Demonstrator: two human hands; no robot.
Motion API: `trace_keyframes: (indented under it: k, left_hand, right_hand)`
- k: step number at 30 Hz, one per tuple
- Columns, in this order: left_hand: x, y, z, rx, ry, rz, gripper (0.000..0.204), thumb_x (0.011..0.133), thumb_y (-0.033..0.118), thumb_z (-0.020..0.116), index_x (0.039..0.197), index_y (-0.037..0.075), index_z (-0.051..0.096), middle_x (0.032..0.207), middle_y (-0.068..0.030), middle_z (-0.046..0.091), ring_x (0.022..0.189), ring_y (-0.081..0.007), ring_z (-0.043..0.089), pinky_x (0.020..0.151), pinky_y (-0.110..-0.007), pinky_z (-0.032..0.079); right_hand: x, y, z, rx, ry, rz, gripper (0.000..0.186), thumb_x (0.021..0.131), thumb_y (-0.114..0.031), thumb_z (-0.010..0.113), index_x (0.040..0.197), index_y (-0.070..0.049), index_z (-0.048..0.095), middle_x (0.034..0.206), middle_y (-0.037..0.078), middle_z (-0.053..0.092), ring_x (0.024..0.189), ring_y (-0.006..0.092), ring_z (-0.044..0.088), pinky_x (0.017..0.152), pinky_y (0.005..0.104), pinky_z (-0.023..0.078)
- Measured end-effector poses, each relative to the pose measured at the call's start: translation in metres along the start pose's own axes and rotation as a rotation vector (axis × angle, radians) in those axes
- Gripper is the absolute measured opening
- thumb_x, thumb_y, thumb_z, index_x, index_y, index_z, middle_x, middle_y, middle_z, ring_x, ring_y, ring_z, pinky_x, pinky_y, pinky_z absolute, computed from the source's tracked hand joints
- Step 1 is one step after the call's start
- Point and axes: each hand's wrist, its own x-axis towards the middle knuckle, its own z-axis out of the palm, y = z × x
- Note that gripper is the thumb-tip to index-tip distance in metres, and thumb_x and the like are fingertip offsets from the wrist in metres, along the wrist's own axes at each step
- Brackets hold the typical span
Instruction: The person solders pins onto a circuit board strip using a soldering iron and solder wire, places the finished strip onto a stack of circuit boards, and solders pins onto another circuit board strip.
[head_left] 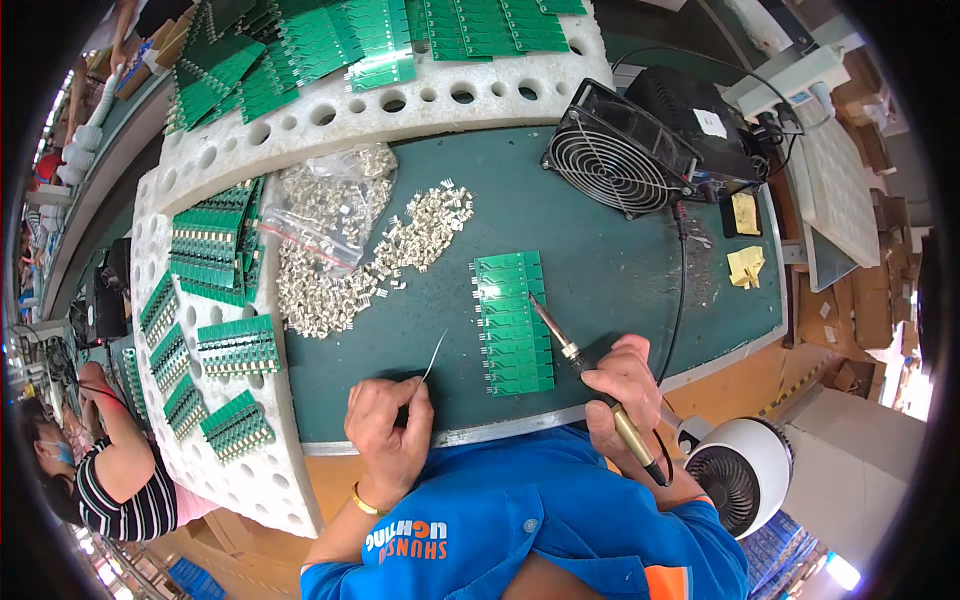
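A green circuit board panel lies flat on the dark green work mat, with small white connectors along its left edge. My right hand is closed round a soldering iron, whose tip points at the upper right part of the panel. Left of the panel, my left hand pinches a thin length of solder wire that sticks up from the fingertips, apart from the board. A heap of loose white connectors spreads beyond my left hand, beside a clear plastic bag of more.
A black fan stands at the far right beside a black box unit. White foam trays carry several populated boards at left and bare green panels behind. A yellow sponge sits at right. A person works at far left.
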Motion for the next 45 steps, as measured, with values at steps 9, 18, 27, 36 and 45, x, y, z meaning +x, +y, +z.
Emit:
trace_keyframes:
  k: [9, 18, 27, 36, 45]
  left_hand:
    - [0.008, 0.007, 0.017, -0.089, 0.009, 0.053, 0.011, 0.078, -0.006, 0.073, 0.079, 0.004, 0.067, 0.068, -0.0050, 0.060, 0.064, -0.0187, 0.055, 0.073, -0.032, 0.042]
    - [0.011, 0.010, 0.028, -0.115, 0.020, 0.032, 0.014, 0.073, -0.005, 0.073, 0.073, 0.007, 0.067, 0.060, -0.0014, 0.052, 0.053, -0.0173, 0.050, 0.072, -0.033, 0.041]
    - [0.008, 0.007, 0.033, -0.105, -0.018, 0.032, 0.008, 0.077, -0.006, 0.072, 0.077, 0.002, 0.069, 0.066, -0.0047, 0.057, 0.051, -0.0102, 0.049, 0.047, -0.026, 0.038]
    - [0.008, 0.010, 0.032, -0.145, -0.043, -0.007, 0.008, 0.078, -0.005, 0.072, 0.078, 0.002, 0.070, 0.065, -0.0043, 0.055, 0.050, -0.0095, 0.048, 0.046, -0.026, 0.037]
    - [0.008, 0.011, 0.033, -0.112, -0.039, 0.032, 0.008, 0.077, -0.005, 0.073, 0.078, 0.002, 0.070, 0.064, -0.0048, 0.054, 0.050, -0.0113, 0.048, 0.046, -0.027, 0.037]
  right_hand:
    - [0.006, -0.009, 0.012, 0.069, 0.090, 0.004, 0.022, 0.089, -0.024, 0.073, 0.095, -0.003, 0.069, 0.072, 0.005, 0.061, 0.061, 0.0209, 0.055, 0.076, 0.0417, 0.043]
    - [0.018, -0.010, 0.023, 0.044, 0.110, 0.066, 0.005, 0.079, -0.005, 0.071, 0.083, -0.002, 0.068, 0.067, 0.006, 0.064, 0.056, 0.0201, 0.055, 0.071, 0.0391, 0.044]
    - [0.019, -0.008, 0.028, 0.013, 0.092, 0.032, 0.007, 0.076, -0.002, 0.071, 0.082, -0.004, 0.067, 0.065, 0.005, 0.062, 0.054, 0.0210, 0.055, 0.070, 0.0388, 0.044]
    - [0.020, -0.006, 0.029, 0.007, 0.076, -0.005, 0.012, 0.075, 0.000, 0.072, 0.085, -0.005, 0.066, 0.063, 0.004, 0.059, 0.052, 0.0209, 0.053, 0.068, 0.0378, 0.042]
    - [0.018, -0.006, 0.031, 0.012, 0.069, 0.003, 0.014, 0.074, 0.001, 0.071, 0.085, -0.005, 0.066, 0.063, 0.004, 0.059, 0.052, 0.0209, 0.053, 0.069, 0.0376, 0.042]
